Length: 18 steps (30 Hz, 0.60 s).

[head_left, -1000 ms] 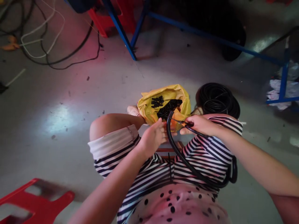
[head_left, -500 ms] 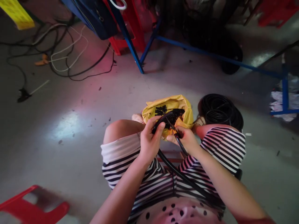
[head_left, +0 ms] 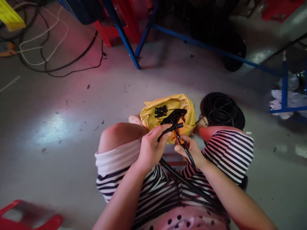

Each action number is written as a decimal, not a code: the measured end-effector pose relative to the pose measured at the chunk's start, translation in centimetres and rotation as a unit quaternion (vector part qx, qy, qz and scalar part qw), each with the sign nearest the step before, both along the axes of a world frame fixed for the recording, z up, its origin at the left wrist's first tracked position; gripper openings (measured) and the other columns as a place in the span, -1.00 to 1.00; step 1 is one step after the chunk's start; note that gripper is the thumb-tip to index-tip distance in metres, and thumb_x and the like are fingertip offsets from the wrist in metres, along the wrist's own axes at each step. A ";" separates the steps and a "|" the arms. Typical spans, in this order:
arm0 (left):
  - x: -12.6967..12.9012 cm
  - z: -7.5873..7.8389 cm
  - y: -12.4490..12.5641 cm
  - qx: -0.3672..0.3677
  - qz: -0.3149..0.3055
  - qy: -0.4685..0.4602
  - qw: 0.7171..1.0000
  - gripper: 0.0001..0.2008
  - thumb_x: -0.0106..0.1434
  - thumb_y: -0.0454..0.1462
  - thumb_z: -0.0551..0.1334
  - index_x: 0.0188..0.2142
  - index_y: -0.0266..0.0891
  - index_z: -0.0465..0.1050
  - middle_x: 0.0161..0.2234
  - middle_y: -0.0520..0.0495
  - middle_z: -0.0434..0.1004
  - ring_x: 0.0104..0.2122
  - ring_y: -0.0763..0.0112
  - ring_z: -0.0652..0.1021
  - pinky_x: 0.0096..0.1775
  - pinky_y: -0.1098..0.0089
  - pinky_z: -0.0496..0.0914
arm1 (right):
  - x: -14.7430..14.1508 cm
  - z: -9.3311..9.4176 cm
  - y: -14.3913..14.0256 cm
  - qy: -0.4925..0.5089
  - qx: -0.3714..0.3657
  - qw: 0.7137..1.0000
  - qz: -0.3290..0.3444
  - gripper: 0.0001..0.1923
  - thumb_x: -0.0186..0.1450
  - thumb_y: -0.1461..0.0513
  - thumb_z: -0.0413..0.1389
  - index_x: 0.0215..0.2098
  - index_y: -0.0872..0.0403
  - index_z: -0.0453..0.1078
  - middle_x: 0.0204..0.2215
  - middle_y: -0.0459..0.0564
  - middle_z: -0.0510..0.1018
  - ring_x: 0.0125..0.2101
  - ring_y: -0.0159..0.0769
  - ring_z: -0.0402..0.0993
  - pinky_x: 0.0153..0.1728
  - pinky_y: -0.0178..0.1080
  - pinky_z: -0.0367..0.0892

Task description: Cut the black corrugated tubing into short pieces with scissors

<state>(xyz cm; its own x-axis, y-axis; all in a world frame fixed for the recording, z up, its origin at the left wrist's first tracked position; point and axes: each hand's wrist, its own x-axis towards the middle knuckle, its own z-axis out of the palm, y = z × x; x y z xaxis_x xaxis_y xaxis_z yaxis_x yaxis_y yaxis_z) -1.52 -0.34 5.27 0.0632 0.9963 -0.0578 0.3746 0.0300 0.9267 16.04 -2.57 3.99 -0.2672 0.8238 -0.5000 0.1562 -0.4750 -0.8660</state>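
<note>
My left hand [head_left: 153, 145] is closed around a black corrugated tube [head_left: 176, 175], close to its end. The tube runs back under my wrists and across my lap. In my right hand [head_left: 190, 149] is a pair of scissors [head_left: 188, 154] with black handles and an orange part at the pivot. Their blades lie across the tube a little short of its tip, which sticks out to the right. Below both hands a yellow bag [head_left: 188, 102] stands with its mouth spread. Short black tube pieces [head_left: 161, 111] lie inside it.
A coil of black tubing [head_left: 223, 110] lies on the floor at the right. Ahead stands a blue metal frame [head_left: 208, 48] beside a red stool [head_left: 117, 24]. Loose cables [head_left: 59, 68] spread at the left. Another red stool [head_left: 31, 220] is at lower left.
My left hand has drawn the tube back, so its end now lies across the scissor blades. The scissors appear more clearly below the bag's opening. The whole view has shifted slightly.
</note>
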 end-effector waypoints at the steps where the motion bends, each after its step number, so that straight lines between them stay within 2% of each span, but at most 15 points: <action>1: 0.0 -0.1 0.0 -0.003 -0.009 0.007 1.000 -0.76 0.36 -0.20 0.23 -0.05 -0.17 0.61 -0.09 -0.10 0.70 -0.12 0.25 0.66 0.01 0.34 0.52 | 0.1 -0.1 0.0 0.012 -0.007 1.000 -0.009 -0.39 0.09 -0.28 0.27 -0.40 0.03 0.25 -0.50 -0.12 0.29 -0.46 -0.34 0.19 -0.40 -0.24 0.20; 4: 0.0 -0.7 0.0 -0.016 -0.035 0.026 0.999 -0.74 0.39 -0.19 0.20 -0.03 -0.13 0.60 -0.05 -0.09 0.69 -0.06 0.25 0.66 0.03 0.34 0.51 | 0.4 -0.6 0.2 0.042 -0.028 0.998 -0.033 -0.45 0.09 -0.18 0.34 -0.35 0.03 0.30 -0.44 -0.11 0.33 -0.42 -0.31 0.23 -0.34 -0.23 0.23; 13: 0.5 -2.4 0.0 -0.046 -0.074 0.048 0.995 -0.74 0.40 -0.19 0.17 -0.01 -0.11 0.57 -0.02 -0.09 0.67 -0.03 0.23 0.65 0.06 0.31 0.48 | 1.0 -1.8 0.7 0.016 -0.040 0.999 0.020 -0.47 0.21 -0.20 0.24 -0.17 0.05 0.38 -0.27 -0.05 0.48 -0.20 -0.22 0.40 -0.14 -0.22 0.32; 18: 0.6 -3.4 0.1 -0.065 -0.066 0.039 0.995 -0.74 0.39 -0.18 0.18 -0.01 -0.12 0.56 -0.03 -0.08 0.67 -0.02 0.23 0.63 0.07 0.29 0.45 | 0.9 -2.6 0.6 -0.012 -0.023 0.999 0.038 -0.47 0.24 -0.22 0.19 -0.24 0.06 0.40 -0.39 -0.09 0.45 -0.33 -0.26 0.40 -0.25 -0.25 0.31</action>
<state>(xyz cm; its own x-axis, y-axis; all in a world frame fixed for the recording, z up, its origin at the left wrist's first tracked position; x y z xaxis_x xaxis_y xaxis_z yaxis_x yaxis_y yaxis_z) -0.88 -0.21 1.82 0.1836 0.9634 -0.1951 0.4542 0.0929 0.8860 16.98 -1.95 1.35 -0.3157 0.7773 -0.5441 0.2129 -0.5008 -0.8390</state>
